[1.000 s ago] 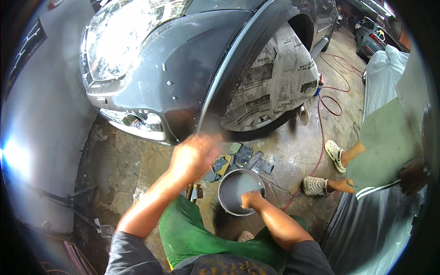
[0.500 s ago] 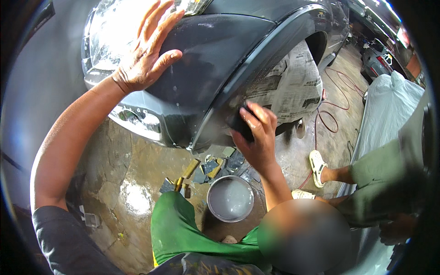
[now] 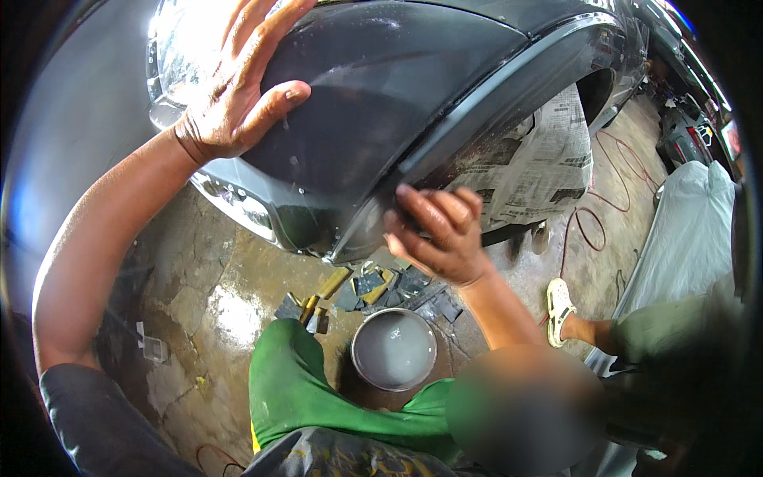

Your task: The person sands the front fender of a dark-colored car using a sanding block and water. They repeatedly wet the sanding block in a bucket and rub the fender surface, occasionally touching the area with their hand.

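Here's the left hand (image 3: 238,99), fingers splayed wide over the headlight (image 3: 176,60) and the dark car fender (image 3: 358,119), which fills the far middle. Over to the right hand (image 3: 437,230): fingers curled at the fender's near edge, blurred, and I can't tell whether anything sits beneath them! Newspaper (image 3: 552,163) covers the wheel just right. That fender looks stiff, fixed and probably slick where it shines; a flat palm on the broad curve should steady best, fingertips along the edge. Nearer, a bucket (image 3: 394,389) of cloudy water stands beside dark scraps (image 3: 368,284) on the floor (image 3: 179,381).
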`<state>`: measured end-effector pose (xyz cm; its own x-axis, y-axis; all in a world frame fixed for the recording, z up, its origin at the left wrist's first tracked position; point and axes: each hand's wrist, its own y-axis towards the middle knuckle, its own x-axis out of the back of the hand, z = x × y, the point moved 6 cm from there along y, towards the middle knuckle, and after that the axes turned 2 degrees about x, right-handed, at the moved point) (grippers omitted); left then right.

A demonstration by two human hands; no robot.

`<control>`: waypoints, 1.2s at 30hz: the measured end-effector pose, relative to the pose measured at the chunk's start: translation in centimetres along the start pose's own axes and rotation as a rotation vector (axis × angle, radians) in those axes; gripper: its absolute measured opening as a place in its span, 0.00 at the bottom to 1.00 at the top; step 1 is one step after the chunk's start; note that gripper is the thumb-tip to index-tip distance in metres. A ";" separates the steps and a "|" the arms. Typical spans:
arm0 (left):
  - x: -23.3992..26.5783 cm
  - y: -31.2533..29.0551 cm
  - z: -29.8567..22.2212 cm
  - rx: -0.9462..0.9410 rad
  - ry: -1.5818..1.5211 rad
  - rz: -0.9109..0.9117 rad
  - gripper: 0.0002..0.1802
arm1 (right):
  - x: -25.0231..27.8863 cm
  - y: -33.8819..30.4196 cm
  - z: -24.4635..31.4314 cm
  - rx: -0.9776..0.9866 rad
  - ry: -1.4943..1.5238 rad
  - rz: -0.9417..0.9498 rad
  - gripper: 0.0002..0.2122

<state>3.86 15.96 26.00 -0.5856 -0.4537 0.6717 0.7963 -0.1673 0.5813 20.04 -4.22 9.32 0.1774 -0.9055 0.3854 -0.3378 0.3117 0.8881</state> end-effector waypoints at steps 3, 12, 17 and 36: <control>-0.2 -0.2 0.2 -0.017 0.034 -0.211 0.41 | 3.1 5.3 -5.3 -0.047 0.029 -0.204 0.21; -0.5 -0.2 0.3 0.134 -0.085 -0.076 0.49 | -0.5 1.8 -2.7 -0.010 -0.090 0.154 0.14; -0.7 0.1 0.2 0.116 -0.074 -0.067 0.49 | 0.2 0.8 -1.4 -0.006 0.030 -0.140 0.12; -0.7 0.7 -0.5 0.137 -0.130 -0.120 0.46 | 6.9 7.4 -13.7 -0.178 -0.044 -0.346 0.23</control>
<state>4.92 15.70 25.73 -0.6964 -0.3200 0.6423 0.6970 -0.0884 0.7116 31.39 -4.22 22.00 0.2113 -0.9763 0.0476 -0.0988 0.0271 0.9947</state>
